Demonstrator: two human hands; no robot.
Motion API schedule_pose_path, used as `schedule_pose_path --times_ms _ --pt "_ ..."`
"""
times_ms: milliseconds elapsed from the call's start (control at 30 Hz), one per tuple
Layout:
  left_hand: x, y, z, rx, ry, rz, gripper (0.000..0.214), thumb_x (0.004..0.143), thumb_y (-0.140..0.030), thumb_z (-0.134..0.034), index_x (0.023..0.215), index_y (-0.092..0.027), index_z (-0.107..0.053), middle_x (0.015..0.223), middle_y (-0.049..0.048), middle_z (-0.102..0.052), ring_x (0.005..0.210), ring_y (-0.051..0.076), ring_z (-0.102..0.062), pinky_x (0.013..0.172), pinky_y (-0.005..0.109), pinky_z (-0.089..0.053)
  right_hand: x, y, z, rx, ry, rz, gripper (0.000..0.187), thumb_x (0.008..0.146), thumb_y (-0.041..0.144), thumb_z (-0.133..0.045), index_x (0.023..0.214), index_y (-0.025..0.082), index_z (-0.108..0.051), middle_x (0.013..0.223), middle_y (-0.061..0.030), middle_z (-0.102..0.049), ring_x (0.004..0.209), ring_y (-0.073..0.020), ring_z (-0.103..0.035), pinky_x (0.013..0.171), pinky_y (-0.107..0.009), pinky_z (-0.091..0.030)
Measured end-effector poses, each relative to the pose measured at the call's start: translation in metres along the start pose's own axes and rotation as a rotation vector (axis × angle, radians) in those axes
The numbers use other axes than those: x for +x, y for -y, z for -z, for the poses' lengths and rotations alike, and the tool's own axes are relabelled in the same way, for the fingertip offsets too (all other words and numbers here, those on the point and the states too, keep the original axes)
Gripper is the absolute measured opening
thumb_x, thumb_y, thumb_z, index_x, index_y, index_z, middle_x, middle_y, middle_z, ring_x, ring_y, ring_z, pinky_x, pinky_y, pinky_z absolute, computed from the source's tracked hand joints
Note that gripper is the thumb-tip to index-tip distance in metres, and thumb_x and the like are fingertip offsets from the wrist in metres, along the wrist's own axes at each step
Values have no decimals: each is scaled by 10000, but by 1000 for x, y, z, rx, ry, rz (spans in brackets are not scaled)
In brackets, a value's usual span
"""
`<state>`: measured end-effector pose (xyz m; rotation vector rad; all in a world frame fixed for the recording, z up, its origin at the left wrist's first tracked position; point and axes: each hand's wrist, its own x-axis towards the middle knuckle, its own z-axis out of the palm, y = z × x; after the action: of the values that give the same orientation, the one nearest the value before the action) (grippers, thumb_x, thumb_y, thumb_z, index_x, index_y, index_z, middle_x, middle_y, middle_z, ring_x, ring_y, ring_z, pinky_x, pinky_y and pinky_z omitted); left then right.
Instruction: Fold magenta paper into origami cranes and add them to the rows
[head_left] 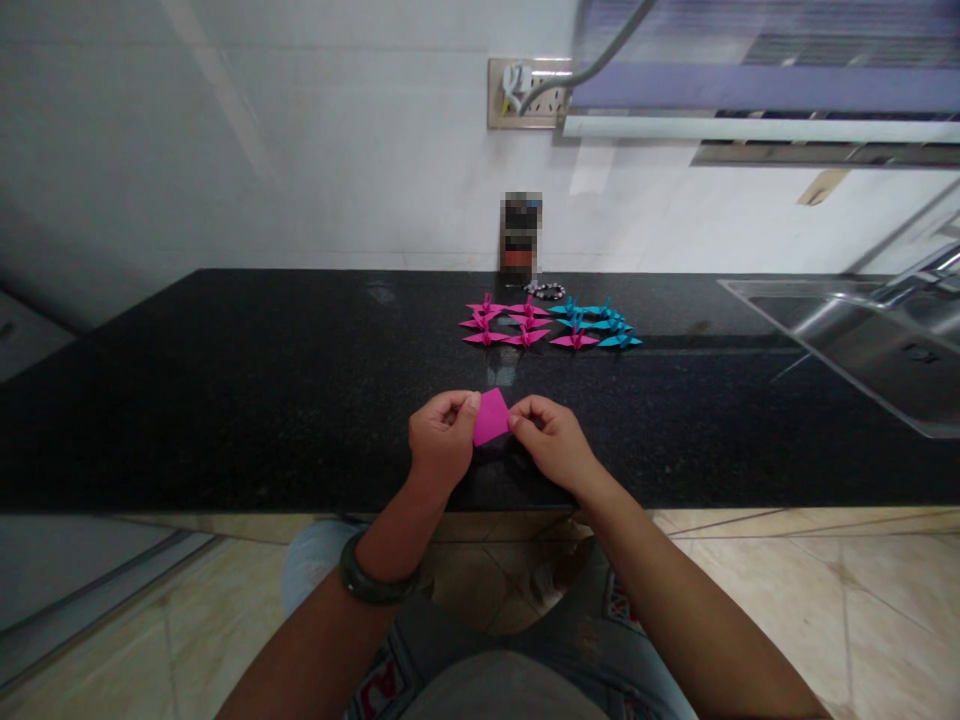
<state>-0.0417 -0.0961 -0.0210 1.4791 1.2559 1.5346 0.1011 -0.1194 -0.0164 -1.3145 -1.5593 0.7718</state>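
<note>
Your small pink paper (492, 418) is over the near part of the worktop (300, 410). Your left hand (444, 428) pinches its left edge, and your right hand (553, 436) has finger and thumb closed on its right corner. You look to be at a folding step; the next move likely calls for a steady pinch and edges that match. Past it sit pink birds (487, 339) and blue birds (619, 341)

On the countertop (247, 400), paper cranes (529, 322) are grouped. Before them, a paper piece (491, 418) is held between left hand (444, 430) and right hand (555, 440); behind them, a beaded loop (561, 292) is laid; to their right, a sink (885, 345) is set.
</note>
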Motion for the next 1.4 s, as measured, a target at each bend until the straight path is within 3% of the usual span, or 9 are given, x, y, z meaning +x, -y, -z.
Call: schedule_pose_path --times_ms 167,367,567,733,933,1000,1133,1267,1400 --pt "2 1 -1 -32 -71 9 182 721 -307 -583 725 -135 -642 646 13 -625 588 116 -555 558 220 -432 0 -2 1 57 -50 -50 111 731 221 -498 648 165 -544 573 28 -489 527 -95 -426 521 -215 -346" --pt "-1 -3 -2 -9 143 20 190 716 -317 -585 701 -136 -640 590 0 -590 518 97 -506 492 203 -393 1 4 1 75 -72 26 216 792 321 -483 707 154 -591 631 0 -543 597 -112 -480 583 -228 -385" --pt "-3 -3 -1 55 120 -6 198 725 -322 -576 730 -137 -648 601 4 -588 516 95 -492 493 205 -386 2 7 0 35 -57 25 204 784 287 -492 673 145 -587 610 -1 -537 577 -107 -472 574 -231 -383" --pt "-1 -2 -1 -2 33 11 186 720 -310 -580 728 -135 -644 627 10 -606 552 105 -520 529 215 -411 -1 1 -1 -15 -28 11 188 757 261 -505 610 153 -554 550 18 -500 523 -97 -445 516 -218 -360" --pt "8 3 -2 -154 -233 85 196 709 -316 -583 711 -123 -620 633 10 -597 581 107 -527 561 223 -420 -4 -3 1 -246 -114 138 169 780 233 -482 675 165 -594 634 -18 -574 614 -134 -518 597 -256 -418" --pt "8 4 -2 -191 -162 115 200 704 -322 -590 719 -125 -620 634 8 -599 575 105 -524 552 221 -416 -5 1 0 -428 -188 272 196 806 215 -457 880 171 -633 848 -68 -626 823 -182 -539 763 -324 -417" --pt "5 2 -3 -182 9 136 207 703 -328 -594 734 -127 -633 636 9 -607 563 105 -521 545 223 -413 -8 8 -5 -733 -146 398 458 804 102 -404 1244 210 -469 1261 -87 -485 1100 -244 -408 915 -411 -332" --pt "4 2 -3 -176 39 119 207 714 -327 -585 736 -127 -632 636 8 -606 565 105 -520 546 221 -408 -7 7 -7 -776 -75 398 463 814 105 -386 1270 169 -435 1240 -93 -509 1107 -243 -405 933 -418 -307" --pt "5 3 -3 -113 71 127 208 710 -333 -586 713 -130 -632 617 3 -594 551 105 -512 527 218 -401 -5 4 -6 -710 -59 375 363 851 179 -379 1186 159 -516 1019 -87 -630 989 -232 -482 887 -404 -326"
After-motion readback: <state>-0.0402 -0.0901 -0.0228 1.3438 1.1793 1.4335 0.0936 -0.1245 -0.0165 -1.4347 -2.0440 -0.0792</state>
